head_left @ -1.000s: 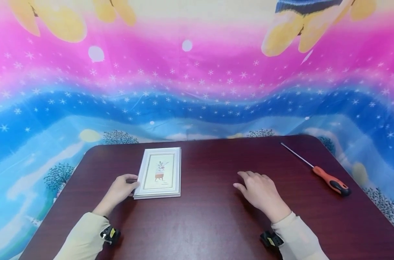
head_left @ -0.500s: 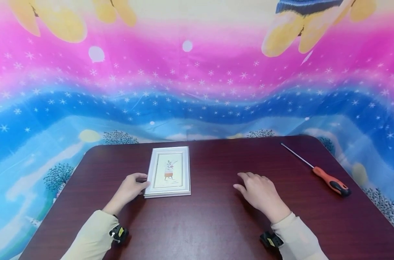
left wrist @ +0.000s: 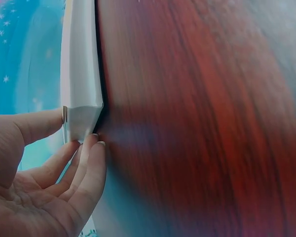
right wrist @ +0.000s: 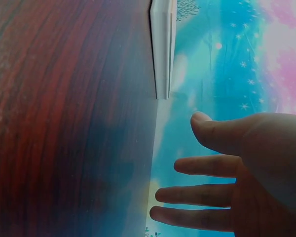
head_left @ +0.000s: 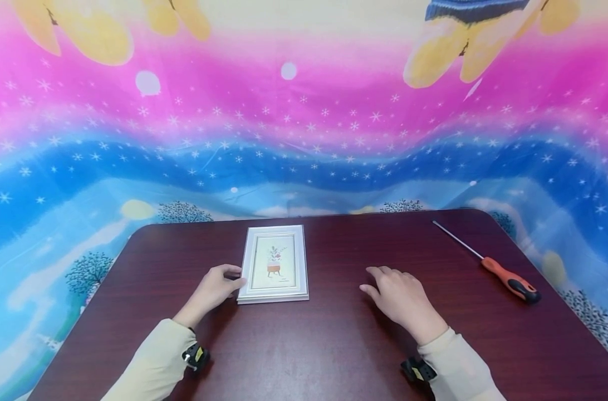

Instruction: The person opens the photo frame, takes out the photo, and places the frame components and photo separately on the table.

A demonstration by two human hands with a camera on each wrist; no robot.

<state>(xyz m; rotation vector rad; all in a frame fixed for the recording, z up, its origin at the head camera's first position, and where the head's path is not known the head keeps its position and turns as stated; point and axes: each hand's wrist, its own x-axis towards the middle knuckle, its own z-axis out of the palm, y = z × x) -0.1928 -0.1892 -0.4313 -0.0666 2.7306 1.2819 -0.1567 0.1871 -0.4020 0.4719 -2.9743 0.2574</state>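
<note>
A white picture frame (head_left: 250, 267) with a potted-plant print lies face up on the dark red-brown table (head_left: 329, 340), left of the middle. At its left edge, my left hand (head_left: 211, 289) grips it, the thumb on the top face. In the left wrist view, the fingers (left wrist: 91, 180) meet the frame's side (left wrist: 84, 69) low down, near the tabletop. My right hand (head_left: 399, 295) is over the table some way right of the frame, holding nothing. Its fingers look extended and spread in the right wrist view, apart from the frame (right wrist: 163, 54).
A screwdriver (head_left: 506, 278) with an orange and black handle lies at the right of the table, its shaft pointing to the back left. Behind the table's far edge hangs a colourful printed cloth (head_left: 304, 128). Each wrist wears a small black camera.
My left hand and the picture frame have slid together to the right along the table. The right hand and the screwdriver have stayed where they were.
</note>
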